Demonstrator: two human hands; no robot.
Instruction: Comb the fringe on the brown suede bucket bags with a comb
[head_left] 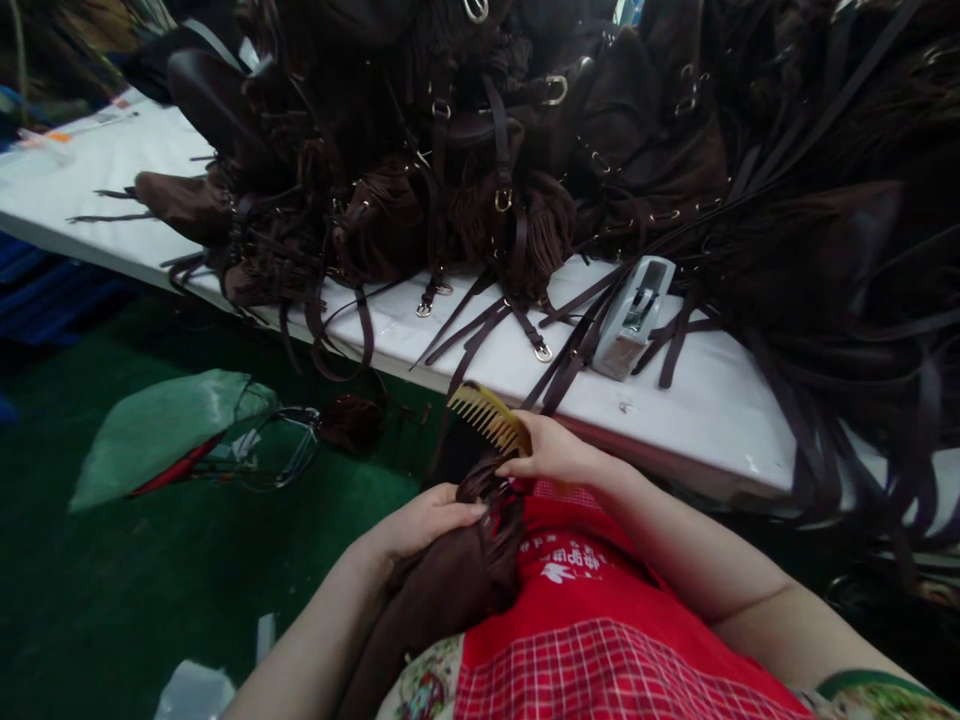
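Observation:
A yellow wide-toothed comb [487, 417] is gripped in my right hand [553, 450], its teeth pointing up and to the left. Just below it, my left hand [429, 522] is closed on a dark brown leather bag [457, 585] with fringe, near its gathered top. The bag lies against my lap and the red apron [577, 600]. My right fingertips are close to the fringe; whether they touch it I cannot tell. Most of the left fingers are hidden behind the bag.
A white table [697, 400] runs across in front, heaped with dark brown fringed bags [450, 200], their straps and buckles hanging over its edge. A grey tape dispenser [634, 315] stands among the straps. On the green floor lies a green plastic bag [172, 430].

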